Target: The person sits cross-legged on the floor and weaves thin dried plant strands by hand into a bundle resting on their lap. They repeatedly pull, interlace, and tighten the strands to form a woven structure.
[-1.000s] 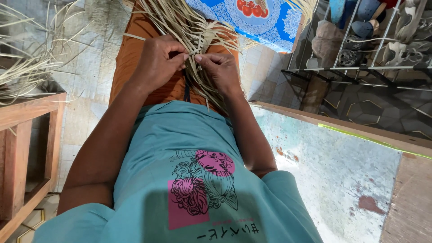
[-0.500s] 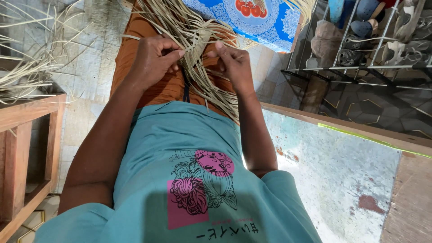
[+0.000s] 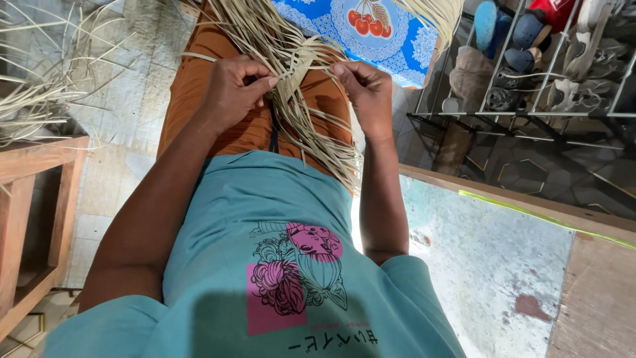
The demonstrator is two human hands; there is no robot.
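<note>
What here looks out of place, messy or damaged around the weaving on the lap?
Nothing looks damaged. Both hands, left hand and right hand, pinch dried palm-leaf strips on the lap. More loose strips lie tangled on the floor at left, untidy but not spilled.

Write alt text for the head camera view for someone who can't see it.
Seen from above, a seated person's left hand and right hand pinch pale dried leaf strips draped over their lap. They wear a teal shirt; a metal shoe rack stands to the right.

Soft even daylight, sharp focus, wide-angle stretching at edges
</note>
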